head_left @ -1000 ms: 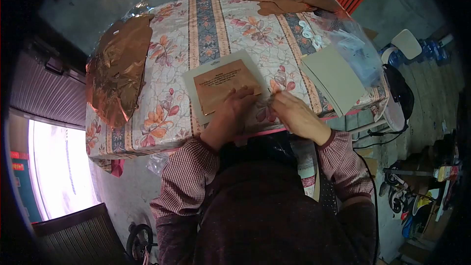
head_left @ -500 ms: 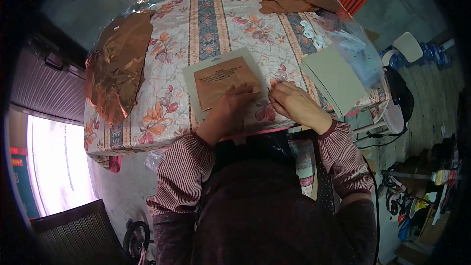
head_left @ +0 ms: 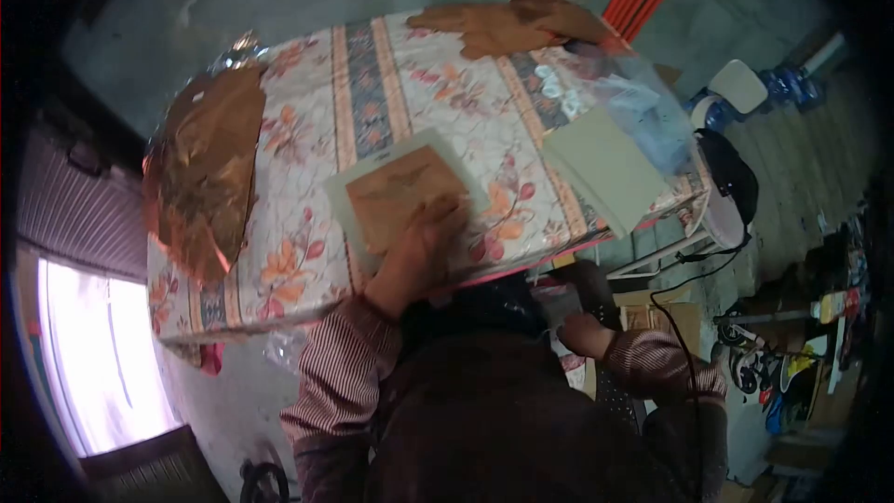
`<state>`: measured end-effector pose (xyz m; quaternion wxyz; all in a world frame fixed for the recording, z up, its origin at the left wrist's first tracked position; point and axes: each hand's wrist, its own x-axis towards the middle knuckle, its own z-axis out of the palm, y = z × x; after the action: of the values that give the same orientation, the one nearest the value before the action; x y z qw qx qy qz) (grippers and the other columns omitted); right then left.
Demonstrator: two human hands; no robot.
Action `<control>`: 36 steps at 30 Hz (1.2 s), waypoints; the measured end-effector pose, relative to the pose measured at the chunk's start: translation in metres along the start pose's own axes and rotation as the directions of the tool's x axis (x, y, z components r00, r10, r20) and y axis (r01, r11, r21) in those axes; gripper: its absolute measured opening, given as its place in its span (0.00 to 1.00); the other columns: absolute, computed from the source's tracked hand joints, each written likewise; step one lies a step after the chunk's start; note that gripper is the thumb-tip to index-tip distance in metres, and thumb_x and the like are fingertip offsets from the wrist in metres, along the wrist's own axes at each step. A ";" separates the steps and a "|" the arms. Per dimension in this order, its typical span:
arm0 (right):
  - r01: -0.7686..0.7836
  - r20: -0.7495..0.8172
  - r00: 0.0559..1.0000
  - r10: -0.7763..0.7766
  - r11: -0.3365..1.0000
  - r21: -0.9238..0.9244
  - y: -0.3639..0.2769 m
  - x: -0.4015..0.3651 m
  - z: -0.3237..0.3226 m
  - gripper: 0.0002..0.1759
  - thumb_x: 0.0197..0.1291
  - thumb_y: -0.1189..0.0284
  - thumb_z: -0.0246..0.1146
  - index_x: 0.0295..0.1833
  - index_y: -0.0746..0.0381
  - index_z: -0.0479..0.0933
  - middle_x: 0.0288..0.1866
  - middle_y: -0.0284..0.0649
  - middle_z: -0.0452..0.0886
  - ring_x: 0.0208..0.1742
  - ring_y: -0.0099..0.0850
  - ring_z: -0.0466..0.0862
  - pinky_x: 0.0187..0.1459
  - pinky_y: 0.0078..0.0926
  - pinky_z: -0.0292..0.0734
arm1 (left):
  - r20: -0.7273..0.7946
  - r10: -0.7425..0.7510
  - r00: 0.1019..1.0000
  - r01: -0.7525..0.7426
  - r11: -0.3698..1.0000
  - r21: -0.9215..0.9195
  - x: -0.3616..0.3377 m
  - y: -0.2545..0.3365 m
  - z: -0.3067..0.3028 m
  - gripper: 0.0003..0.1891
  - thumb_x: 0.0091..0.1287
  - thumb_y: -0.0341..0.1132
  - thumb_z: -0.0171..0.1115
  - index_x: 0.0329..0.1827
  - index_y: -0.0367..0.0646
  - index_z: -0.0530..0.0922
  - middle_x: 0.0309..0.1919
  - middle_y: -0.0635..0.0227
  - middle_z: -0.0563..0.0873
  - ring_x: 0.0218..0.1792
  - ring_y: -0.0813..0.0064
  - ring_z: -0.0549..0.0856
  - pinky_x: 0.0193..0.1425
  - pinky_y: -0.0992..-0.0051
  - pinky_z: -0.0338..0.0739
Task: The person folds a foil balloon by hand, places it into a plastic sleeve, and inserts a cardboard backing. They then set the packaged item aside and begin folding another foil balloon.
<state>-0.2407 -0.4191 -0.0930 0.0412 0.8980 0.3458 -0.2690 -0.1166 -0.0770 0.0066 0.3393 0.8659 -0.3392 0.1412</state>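
Observation:
My left hand (head_left: 426, 240) lies with its fingers spread on a brown packet (head_left: 396, 188), which rests on a pale grey-green board (head_left: 342, 205) near the front edge of the table. Below the table's edge, close to my lap, is my right hand (head_left: 585, 333); its fingers are partly hidden and dim, and what they hold, if anything, cannot be made out. To the right of the packet lies a stack of grey-green boards (head_left: 610, 168).
The table (head_left: 307, 168) has a floral cloth. Brown sheets in clear film (head_left: 209, 163) lie at its left, more brown pieces (head_left: 507, 26) at the back. White coils (head_left: 556, 88) and clear bags (head_left: 647, 121) are at the right, beyond them a white stool (head_left: 738, 82).
My right hand has left the tabletop beside the board and dropped below the table's edge. My left hand stays on the packet. The whole view has shifted and tilted slightly.

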 end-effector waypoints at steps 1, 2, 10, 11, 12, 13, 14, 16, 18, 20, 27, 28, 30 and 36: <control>-0.089 -0.165 0.980 0.116 0.983 0.162 0.003 -0.005 -0.013 0.10 0.57 0.68 0.59 0.30 0.63 0.78 0.28 0.45 0.82 0.36 0.45 0.84 0.32 0.43 0.77 | 0.027 -0.041 0.999 0.041 0.999 0.014 0.002 0.006 -0.002 0.34 0.47 0.37 0.71 0.59 0.36 0.71 0.55 0.51 0.77 0.61 0.51 0.74 0.67 0.54 0.65; -0.107 -0.175 0.975 0.135 0.981 0.164 0.008 -0.007 -0.026 0.10 0.57 0.68 0.59 0.30 0.63 0.78 0.28 0.45 0.82 0.36 0.45 0.84 0.32 0.43 0.77 | 0.063 -0.085 0.994 0.084 0.996 0.029 0.002 0.011 -0.005 0.31 0.52 0.34 0.67 0.61 0.38 0.70 0.55 0.52 0.77 0.63 0.51 0.73 0.68 0.54 0.64; 0.239 -0.717 0.548 0.431 0.741 0.628 0.051 0.028 -0.220 0.10 0.61 0.70 0.59 0.39 0.66 0.80 0.37 0.51 0.83 0.40 0.41 0.84 0.41 0.32 0.77 | 0.113 -0.121 0.986 0.090 0.966 0.244 0.006 0.025 -0.008 0.26 0.57 0.36 0.60 0.60 0.38 0.71 0.59 0.54 0.76 0.64 0.54 0.72 0.67 0.56 0.65; 0.150 -0.704 0.451 0.548 0.731 0.665 0.064 0.036 -0.245 0.10 0.61 0.71 0.58 0.40 0.67 0.80 0.38 0.51 0.83 0.40 0.41 0.85 0.42 0.32 0.77 | 0.132 -0.135 0.982 0.093 0.955 0.281 0.006 0.025 -0.008 0.25 0.58 0.34 0.58 0.60 0.38 0.71 0.60 0.55 0.76 0.64 0.55 0.73 0.66 0.56 0.66; 0.141 -0.731 0.377 0.569 0.745 0.652 0.088 0.049 -0.252 0.10 0.60 0.72 0.58 0.41 0.68 0.80 0.37 0.51 0.83 0.40 0.42 0.85 0.41 0.33 0.77 | 0.134 -0.132 0.982 0.089 0.954 0.287 0.006 0.027 -0.009 0.25 0.58 0.34 0.58 0.60 0.38 0.71 0.60 0.55 0.76 0.64 0.55 0.73 0.66 0.56 0.66; 0.130 -0.755 0.298 0.584 0.758 0.639 0.119 0.067 -0.252 0.11 0.60 0.73 0.57 0.42 0.68 0.80 0.37 0.51 0.83 0.40 0.43 0.85 0.41 0.33 0.77 | 0.136 -0.144 0.980 0.102 0.957 0.272 0.008 0.028 -0.009 0.23 0.58 0.32 0.57 0.59 0.38 0.72 0.60 0.56 0.76 0.63 0.56 0.73 0.65 0.57 0.66; 0.111 -0.757 0.220 0.615 0.755 0.646 0.152 0.084 -0.253 0.11 0.60 0.73 0.57 0.42 0.68 0.80 0.37 0.52 0.83 0.39 0.45 0.85 0.40 0.34 0.77 | 0.136 -0.155 0.978 0.117 0.960 0.255 0.009 0.028 -0.009 0.22 0.58 0.30 0.56 0.58 0.38 0.72 0.60 0.56 0.76 0.63 0.57 0.73 0.65 0.58 0.66; 0.096 -0.760 0.137 0.635 0.755 0.649 0.206 0.114 -0.257 0.11 0.59 0.73 0.57 0.42 0.68 0.80 0.37 0.53 0.83 0.39 0.47 0.84 0.39 0.35 0.77 | 0.109 -0.161 0.981 0.132 0.964 0.232 0.004 0.028 -0.005 0.22 0.58 0.30 0.56 0.57 0.38 0.73 0.60 0.57 0.76 0.63 0.56 0.73 0.64 0.58 0.66; -0.171 -0.829 0.177 0.531 0.846 0.505 0.242 0.138 -0.261 0.10 0.58 0.73 0.59 0.43 0.66 0.81 0.38 0.48 0.84 0.36 0.42 0.85 0.37 0.37 0.78 | 0.070 -0.139 0.988 0.115 0.957 0.267 0.007 0.025 -0.004 0.22 0.55 0.35 0.66 0.53 0.39 0.76 0.56 0.55 0.78 0.59 0.53 0.77 0.60 0.58 0.71; -0.335 -0.799 0.326 0.506 0.852 0.402 0.270 0.169 -0.264 0.10 0.56 0.72 0.59 0.40 0.66 0.81 0.38 0.49 0.83 0.37 0.45 0.84 0.38 0.40 0.78 | 0.065 -0.173 0.983 0.154 0.962 0.227 0.011 0.031 -0.007 0.21 0.56 0.32 0.65 0.54 0.39 0.76 0.56 0.54 0.78 0.58 0.53 0.77 0.60 0.58 0.72; -0.501 -0.772 0.504 0.387 0.859 0.104 0.272 0.197 -0.284 0.13 0.59 0.65 0.57 0.32 0.65 0.78 0.35 0.52 0.80 0.39 0.50 0.82 0.40 0.46 0.77 | -0.032 -0.309 0.951 0.310 0.950 0.041 0.012 0.030 -0.009 0.20 0.59 0.22 0.60 0.55 0.35 0.74 0.56 0.50 0.77 0.57 0.52 0.78 0.59 0.65 0.74; -0.360 -0.885 0.360 0.296 0.919 0.161 0.279 0.196 -0.278 0.11 0.60 0.67 0.57 0.33 0.65 0.74 0.34 0.54 0.78 0.38 0.51 0.80 0.39 0.46 0.75 | -0.022 -0.342 0.940 0.342 0.939 0.045 0.010 0.030 -0.009 0.20 0.59 0.22 0.60 0.55 0.35 0.74 0.56 0.50 0.77 0.57 0.52 0.78 0.59 0.65 0.74; -0.211 -0.941 0.195 0.277 0.949 0.236 0.235 0.168 -0.301 0.04 0.62 0.74 0.56 0.38 0.64 0.70 0.31 0.48 0.75 0.31 0.41 0.78 0.34 0.35 0.72 | 0.011 -0.317 0.948 0.316 0.948 0.044 0.009 0.025 -0.010 0.19 0.58 0.22 0.55 0.55 0.32 0.73 0.57 0.49 0.75 0.56 0.51 0.78 0.57 0.64 0.75; 0.521 -0.763 0.482 0.431 0.559 0.645 0.071 0.094 -0.285 0.06 0.61 0.77 0.61 0.43 0.65 0.72 0.35 0.33 0.77 0.36 0.20 0.77 0.40 0.18 0.73 | -0.149 -0.366 0.918 0.364 0.930 -0.043 0.017 0.024 -0.007 0.09 0.61 0.22 0.60 0.44 0.33 0.77 0.49 0.53 0.81 0.47 0.55 0.83 0.50 0.67 0.79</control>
<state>-0.0072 -0.3422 0.0935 -0.5752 0.7935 0.1725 0.0986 -0.1204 -0.0939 0.0317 0.3910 0.8980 -0.1454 0.1398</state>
